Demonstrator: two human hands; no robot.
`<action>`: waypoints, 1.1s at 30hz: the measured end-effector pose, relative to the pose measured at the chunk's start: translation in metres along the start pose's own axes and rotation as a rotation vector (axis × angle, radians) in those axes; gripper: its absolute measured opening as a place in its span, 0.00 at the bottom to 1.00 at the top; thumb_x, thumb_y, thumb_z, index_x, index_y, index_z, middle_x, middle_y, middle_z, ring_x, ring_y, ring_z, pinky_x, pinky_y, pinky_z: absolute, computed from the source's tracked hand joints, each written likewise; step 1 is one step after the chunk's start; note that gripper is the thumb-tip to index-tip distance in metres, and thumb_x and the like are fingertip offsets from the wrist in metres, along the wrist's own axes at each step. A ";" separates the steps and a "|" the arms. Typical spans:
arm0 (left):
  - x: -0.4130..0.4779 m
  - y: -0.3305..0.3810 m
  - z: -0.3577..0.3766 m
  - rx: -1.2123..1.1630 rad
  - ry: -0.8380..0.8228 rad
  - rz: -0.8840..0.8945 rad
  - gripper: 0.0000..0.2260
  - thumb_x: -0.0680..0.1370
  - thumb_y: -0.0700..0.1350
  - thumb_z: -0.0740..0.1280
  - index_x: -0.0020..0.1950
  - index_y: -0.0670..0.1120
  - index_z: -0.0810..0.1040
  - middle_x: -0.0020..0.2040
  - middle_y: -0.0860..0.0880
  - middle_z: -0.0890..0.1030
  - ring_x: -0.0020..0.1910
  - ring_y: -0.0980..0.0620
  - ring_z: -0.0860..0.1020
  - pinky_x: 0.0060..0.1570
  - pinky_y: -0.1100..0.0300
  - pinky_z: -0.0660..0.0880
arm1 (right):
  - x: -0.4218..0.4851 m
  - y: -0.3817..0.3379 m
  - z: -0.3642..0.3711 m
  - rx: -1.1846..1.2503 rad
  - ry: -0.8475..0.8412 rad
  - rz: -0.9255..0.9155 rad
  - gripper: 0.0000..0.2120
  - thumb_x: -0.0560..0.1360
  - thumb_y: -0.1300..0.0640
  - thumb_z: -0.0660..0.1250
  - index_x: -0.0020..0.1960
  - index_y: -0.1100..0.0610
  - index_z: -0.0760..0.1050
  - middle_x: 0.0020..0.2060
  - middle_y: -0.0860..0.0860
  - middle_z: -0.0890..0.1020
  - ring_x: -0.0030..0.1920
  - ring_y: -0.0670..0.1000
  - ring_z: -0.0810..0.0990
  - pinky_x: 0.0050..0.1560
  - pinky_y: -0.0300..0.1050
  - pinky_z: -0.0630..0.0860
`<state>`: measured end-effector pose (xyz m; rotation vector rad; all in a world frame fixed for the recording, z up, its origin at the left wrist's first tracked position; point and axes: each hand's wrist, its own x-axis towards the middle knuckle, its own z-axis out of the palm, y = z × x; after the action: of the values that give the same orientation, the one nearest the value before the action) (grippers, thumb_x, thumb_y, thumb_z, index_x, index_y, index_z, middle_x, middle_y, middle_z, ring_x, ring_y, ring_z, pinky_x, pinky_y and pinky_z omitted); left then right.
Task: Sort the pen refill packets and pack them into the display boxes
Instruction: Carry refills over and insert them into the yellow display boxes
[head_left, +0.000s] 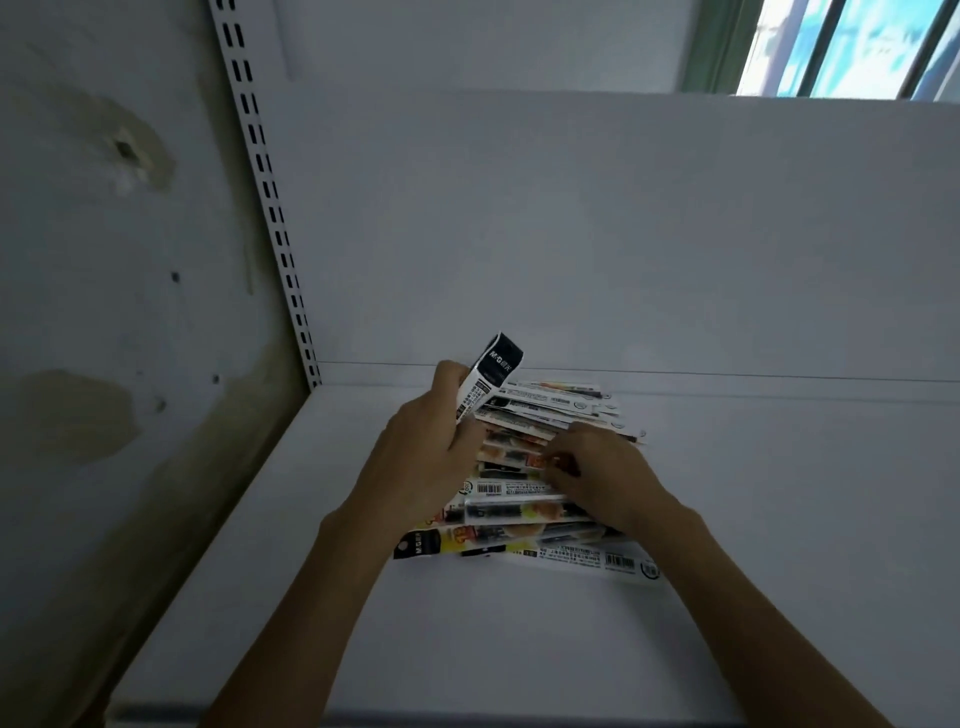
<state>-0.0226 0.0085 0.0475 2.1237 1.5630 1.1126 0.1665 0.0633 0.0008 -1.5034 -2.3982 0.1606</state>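
The pen refill packets lie in a loose, fanned pile in the middle of a white shelf, long and narrow, overlapping one another, some face up with yellow and orange print, some showing barcodes. The left hand grips a small bunch of black-topped packets, fingers curled round their lower part so that the tops stand up over the far left of the pile. The right hand rests on the pile's right side with bent fingers on an orange-printed packet; whether it pinches the packet or only presses on it I cannot tell.

By my judgement the work is at an early stage: one kind is being gathered out, most of the pile is unsorted, and no display box shows in view, so all packing remains.

Beyond the shelf rises a plain white back panel; a slotted upright runs along its left edge. Left of that is a stained wall, and a window shows at far right.
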 end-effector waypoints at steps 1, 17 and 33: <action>0.000 0.000 0.000 -0.036 -0.006 -0.019 0.10 0.79 0.43 0.58 0.57 0.54 0.60 0.38 0.52 0.74 0.31 0.55 0.71 0.29 0.61 0.68 | 0.001 -0.001 0.002 -0.008 0.049 -0.006 0.09 0.77 0.55 0.63 0.51 0.57 0.79 0.45 0.52 0.77 0.48 0.53 0.76 0.44 0.43 0.70; 0.000 0.008 -0.001 -0.174 -0.162 -0.092 0.20 0.76 0.61 0.52 0.57 0.50 0.72 0.51 0.52 0.78 0.49 0.55 0.76 0.51 0.57 0.72 | 0.011 -0.049 -0.045 0.339 0.440 -0.437 0.06 0.76 0.59 0.62 0.48 0.62 0.72 0.41 0.51 0.74 0.38 0.49 0.73 0.38 0.42 0.72; 0.031 0.093 0.089 -0.445 -0.069 -0.213 0.05 0.75 0.47 0.67 0.42 0.46 0.75 0.29 0.53 0.73 0.20 0.63 0.70 0.23 0.69 0.68 | -0.078 0.069 -0.083 0.478 0.750 0.236 0.07 0.77 0.55 0.63 0.55 0.53 0.70 0.45 0.44 0.77 0.44 0.36 0.76 0.43 0.27 0.71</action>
<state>0.1088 0.0208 0.0586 1.6473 1.3228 1.1686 0.2832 0.0192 0.0466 -1.2990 -1.4684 0.1676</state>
